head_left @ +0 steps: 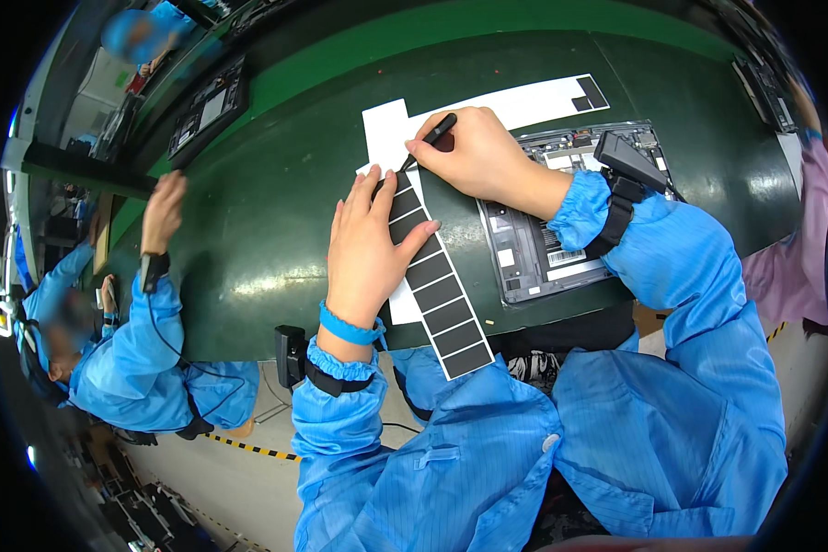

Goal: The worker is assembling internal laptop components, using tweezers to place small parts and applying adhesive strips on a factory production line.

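My left hand (370, 244) lies flat with fingers spread, pressing a white backing strip with a row of black rectangular stickers (440, 292) onto the green table. The strip's near end hangs past the table edge. In my right hand (480, 156) is a slim black pen-like tool (443, 127), pinched between thumb and fingers. Its tip points down at the strip's far end, beside my left fingertips; whether it touches a sticker I cannot tell. Under my right wrist lies an opened laptop-like device (524, 267) with exposed inner parts, partly hidden by my forearm.
Beyond my hands lie white sheets (385, 124), one with a few black stickers (587, 94) left. More opened devices sit at the far left (208, 106) and far right (764, 92). A co-worker in blue (138, 350) reaches over the table at left; a pink sleeve (791, 248) shows at right.
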`<state>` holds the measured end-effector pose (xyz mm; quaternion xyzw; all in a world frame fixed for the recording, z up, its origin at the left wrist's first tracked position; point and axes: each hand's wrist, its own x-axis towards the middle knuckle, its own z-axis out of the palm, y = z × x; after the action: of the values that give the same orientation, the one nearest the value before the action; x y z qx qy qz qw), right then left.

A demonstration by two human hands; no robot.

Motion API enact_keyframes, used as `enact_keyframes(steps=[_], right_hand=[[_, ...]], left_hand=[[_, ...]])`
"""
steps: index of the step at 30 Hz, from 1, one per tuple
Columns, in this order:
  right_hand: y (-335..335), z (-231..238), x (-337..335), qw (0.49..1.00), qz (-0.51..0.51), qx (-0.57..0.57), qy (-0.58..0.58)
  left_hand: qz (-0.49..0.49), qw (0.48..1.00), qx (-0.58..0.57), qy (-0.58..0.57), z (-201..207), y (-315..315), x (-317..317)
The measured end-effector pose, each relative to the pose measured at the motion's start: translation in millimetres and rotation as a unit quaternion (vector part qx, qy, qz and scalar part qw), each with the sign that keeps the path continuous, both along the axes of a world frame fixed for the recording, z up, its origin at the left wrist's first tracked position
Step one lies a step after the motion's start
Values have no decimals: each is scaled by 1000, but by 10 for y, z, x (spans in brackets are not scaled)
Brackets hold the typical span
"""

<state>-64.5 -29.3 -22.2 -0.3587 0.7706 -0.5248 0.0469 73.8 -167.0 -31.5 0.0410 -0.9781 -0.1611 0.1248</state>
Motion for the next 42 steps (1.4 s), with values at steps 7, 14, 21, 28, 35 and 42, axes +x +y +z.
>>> enact_keyframes(steps=[7,14,21,28,35,42], right_hand=[[22,1,-16,999,-4,33,8],[14,-39,-7,1000,18,24,-7],[60,-39,40,997,62,-19,35],[110,33,39,988,114,-88,-50],[124,37,-109,996,75,-4,-40],[96,-2,-115,995,103,10,-12]], left_hand=[[-4,1000,-1,2,6,7,4],[3,1000,14,-1,16,1,7],[1,1000,-22,-9,20,21,16],[-3,1000,-30,-6,-18,2,22],[1,1000,-20,-10,-32,1,23],[-3,1000,-27,0,-60,-23,18]])
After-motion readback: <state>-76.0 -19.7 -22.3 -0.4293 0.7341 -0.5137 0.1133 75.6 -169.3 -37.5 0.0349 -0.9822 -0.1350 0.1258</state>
